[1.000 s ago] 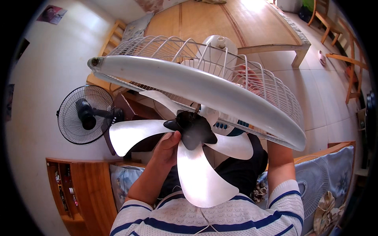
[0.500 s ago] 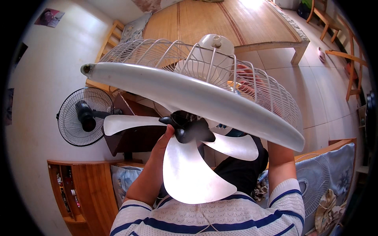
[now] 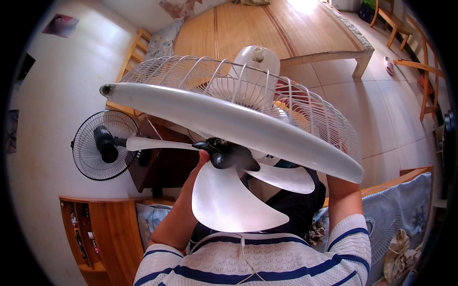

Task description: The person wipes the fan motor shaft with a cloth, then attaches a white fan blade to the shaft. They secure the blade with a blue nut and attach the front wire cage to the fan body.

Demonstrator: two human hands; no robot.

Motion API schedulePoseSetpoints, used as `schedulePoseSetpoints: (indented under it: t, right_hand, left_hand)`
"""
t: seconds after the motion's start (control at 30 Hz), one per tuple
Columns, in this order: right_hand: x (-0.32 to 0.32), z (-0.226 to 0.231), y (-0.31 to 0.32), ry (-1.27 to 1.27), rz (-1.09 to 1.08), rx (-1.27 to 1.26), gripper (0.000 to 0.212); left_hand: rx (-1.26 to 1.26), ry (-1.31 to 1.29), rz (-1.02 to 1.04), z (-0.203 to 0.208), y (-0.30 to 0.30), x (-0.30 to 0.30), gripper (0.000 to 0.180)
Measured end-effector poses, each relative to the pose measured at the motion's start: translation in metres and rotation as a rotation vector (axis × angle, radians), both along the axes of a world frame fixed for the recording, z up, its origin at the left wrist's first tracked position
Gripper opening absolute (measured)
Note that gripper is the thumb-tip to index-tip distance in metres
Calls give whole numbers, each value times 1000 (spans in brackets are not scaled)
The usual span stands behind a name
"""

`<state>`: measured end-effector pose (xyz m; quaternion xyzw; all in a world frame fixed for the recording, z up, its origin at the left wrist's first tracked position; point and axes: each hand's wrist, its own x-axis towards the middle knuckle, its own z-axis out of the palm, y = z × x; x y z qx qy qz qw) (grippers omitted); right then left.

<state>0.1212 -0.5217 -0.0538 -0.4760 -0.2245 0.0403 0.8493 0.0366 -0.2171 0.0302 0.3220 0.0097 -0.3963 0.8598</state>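
Note:
A white electric fan, its motor housing (image 3: 257, 59) at the back, is tilted before me. Its wire guard (image 3: 176, 71) has a thick white rim (image 3: 229, 119). The three-bladed white fan blade (image 3: 234, 200), with a dark hub (image 3: 226, 155), faces me below the rim. The thumb of my left hand (image 3: 202, 162) presses beside the hub, and its other fingers are hidden behind the blade. My right arm passes under the rim, and my right hand (image 3: 298, 97) is partly seen through the wires, curled against the back of the guard near the housing.
A black fan (image 3: 106, 145) stands by the left wall, beside a dark brown cabinet (image 3: 160, 164). Beyond lies a bed with a woven mat (image 3: 238, 24). Wooden chairs (image 3: 391, 28) stand at the far right. A separate round wire guard (image 3: 381, 219) leans on blue cushions at my right.
The blade has tipped, its lower edge rising, and my left hand has turned with it. The fan's guard and housing have shifted slightly down and left in view.

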Motion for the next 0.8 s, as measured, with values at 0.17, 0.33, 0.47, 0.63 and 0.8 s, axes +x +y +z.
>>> schedulePoseSetpoints:
  t: [0.17, 0.33, 0.47, 0.63, 0.8]
  right_hand:
    - [23, -3, -1, -82, 27, 92, 61]
    - [43, 15, -6, 25, -99, 67, 70]
    - [46, 48, 18, 109, 77, 181, 70]
    - [55, 61, 17, 200, 33, 19, 63]
    - [53, 74, 26, 232, 0, 99, 51]
  left_hand:
    - [-11, -11, -17, 1, -9, 5, 50]
    - [-18, -19, -17, -1, -13, 8, 49]
    - [-4, -25, 29, 4, -4, 0, 48]
    - [-6, -38, 20, 2, -7, 1, 47]
    - [2, -45, 31, 6, -6, -4, 46]
